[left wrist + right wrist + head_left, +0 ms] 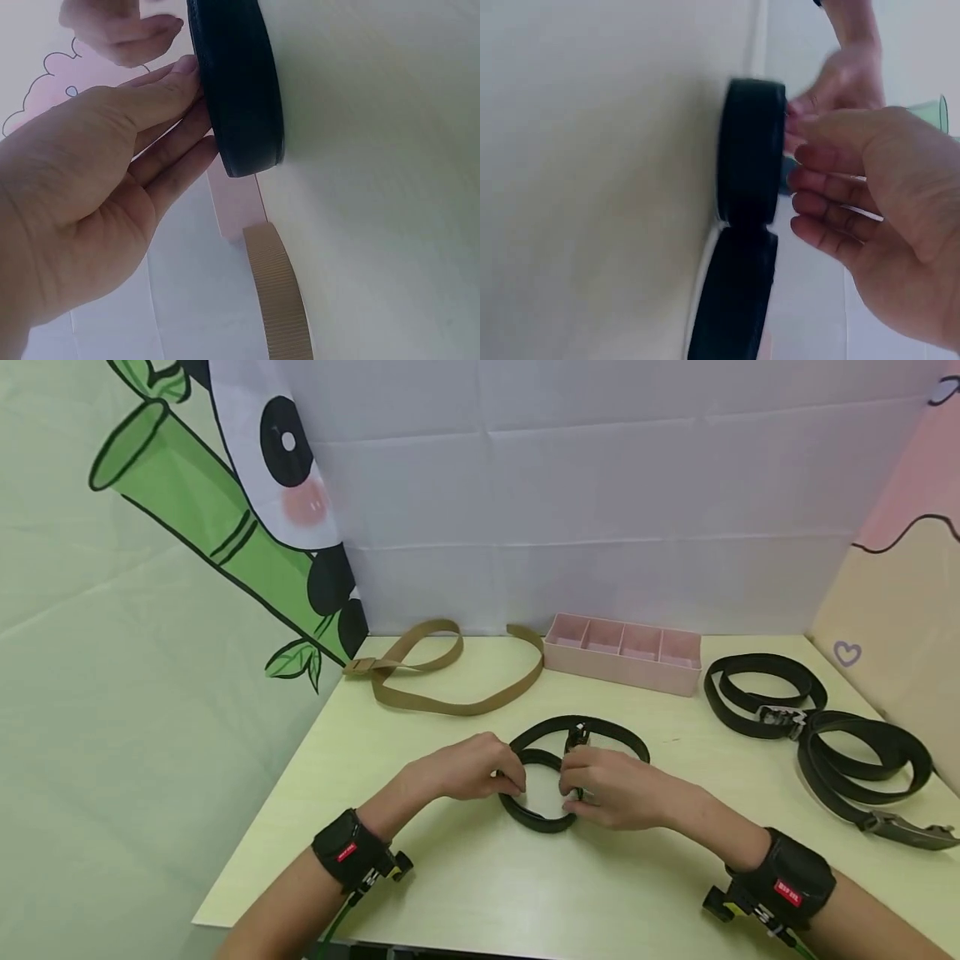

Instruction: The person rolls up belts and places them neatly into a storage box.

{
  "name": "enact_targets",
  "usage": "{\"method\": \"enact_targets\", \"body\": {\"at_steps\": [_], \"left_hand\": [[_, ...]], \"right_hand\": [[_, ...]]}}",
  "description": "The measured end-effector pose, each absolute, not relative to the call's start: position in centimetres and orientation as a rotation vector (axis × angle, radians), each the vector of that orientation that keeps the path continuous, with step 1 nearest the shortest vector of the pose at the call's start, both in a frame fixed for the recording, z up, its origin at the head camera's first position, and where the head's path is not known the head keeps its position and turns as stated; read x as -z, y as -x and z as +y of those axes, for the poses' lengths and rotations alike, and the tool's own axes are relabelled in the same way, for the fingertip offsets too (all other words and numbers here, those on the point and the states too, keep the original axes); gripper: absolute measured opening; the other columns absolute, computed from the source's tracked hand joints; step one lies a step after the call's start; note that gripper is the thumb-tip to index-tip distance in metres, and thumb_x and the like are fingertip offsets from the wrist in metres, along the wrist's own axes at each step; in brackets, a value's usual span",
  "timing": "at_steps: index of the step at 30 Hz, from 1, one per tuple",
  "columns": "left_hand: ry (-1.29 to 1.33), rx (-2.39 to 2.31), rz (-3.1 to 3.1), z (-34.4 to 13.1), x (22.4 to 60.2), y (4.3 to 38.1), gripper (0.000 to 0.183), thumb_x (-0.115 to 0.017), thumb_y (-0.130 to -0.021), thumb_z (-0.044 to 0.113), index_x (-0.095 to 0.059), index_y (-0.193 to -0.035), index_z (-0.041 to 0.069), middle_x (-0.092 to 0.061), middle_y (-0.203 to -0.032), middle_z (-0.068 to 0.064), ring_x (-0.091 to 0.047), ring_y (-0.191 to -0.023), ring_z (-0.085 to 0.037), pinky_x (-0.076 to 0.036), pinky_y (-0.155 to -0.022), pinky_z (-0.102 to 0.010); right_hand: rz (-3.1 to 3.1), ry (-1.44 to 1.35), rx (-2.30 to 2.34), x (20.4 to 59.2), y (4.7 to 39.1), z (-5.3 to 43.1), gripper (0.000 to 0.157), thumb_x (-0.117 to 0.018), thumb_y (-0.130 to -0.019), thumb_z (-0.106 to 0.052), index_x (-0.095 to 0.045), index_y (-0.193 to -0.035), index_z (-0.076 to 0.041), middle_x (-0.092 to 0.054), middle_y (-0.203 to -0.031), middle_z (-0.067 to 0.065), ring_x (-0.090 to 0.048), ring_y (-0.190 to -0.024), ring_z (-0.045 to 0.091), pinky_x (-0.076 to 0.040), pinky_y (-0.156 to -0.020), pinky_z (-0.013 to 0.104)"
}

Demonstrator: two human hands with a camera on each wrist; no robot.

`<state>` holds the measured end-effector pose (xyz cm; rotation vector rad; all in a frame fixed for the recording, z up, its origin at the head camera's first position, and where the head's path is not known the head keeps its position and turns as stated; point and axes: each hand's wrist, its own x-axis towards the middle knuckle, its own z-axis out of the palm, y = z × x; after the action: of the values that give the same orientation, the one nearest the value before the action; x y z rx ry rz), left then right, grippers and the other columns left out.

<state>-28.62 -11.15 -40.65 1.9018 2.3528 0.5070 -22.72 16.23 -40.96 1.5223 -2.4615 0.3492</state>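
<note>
A black belt (543,825) stands on its edge on the table, its strap rolled into a small ring with a wider arc behind. Its dark buckle end (577,737) rises just behind the right hand. My left hand (480,768) pinches the ring's left side between thumb and fingers; the left wrist view shows the thumb at the upper edge of the strap (240,90). On the ring's right side, my right hand (615,789) holds the strap with thumb and fingertips. In the right wrist view, its other fingers (832,217) curl loosely beside the band (750,150).
Behind the hands lies a tan webbing belt (465,707) in loose curves. A pink divided box (622,668) stands at the back. Two more black belts, one coiled (750,727) and one nearer (832,797), lie at the right. The table's front edge (450,947) runs below the arms.
</note>
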Motion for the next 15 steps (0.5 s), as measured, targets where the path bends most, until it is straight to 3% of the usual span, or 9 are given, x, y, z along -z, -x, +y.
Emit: {"method": "enact_targets", "body": {"at_steps": [15], "left_hand": [[-1.797,-0.383,2.378,-11.1,40.2,27.3,0.008,-0.077,-0.092,0.015,-0.084,-0.095,0.017,-0.077,-0.092,0.011,-0.062,-0.082,0.010,-0.049,-0.074,-0.009]], "right_hand": [[-2.406,-1.595,-0.299,42.5,22.7,16.3,0.010,-0.084,-0.084,-0.013,-0.075,-0.081,-0.017,-0.064,-0.086,-0.007,-0.055,-0.084,0.008,-0.054,-0.071,0.028]]}}
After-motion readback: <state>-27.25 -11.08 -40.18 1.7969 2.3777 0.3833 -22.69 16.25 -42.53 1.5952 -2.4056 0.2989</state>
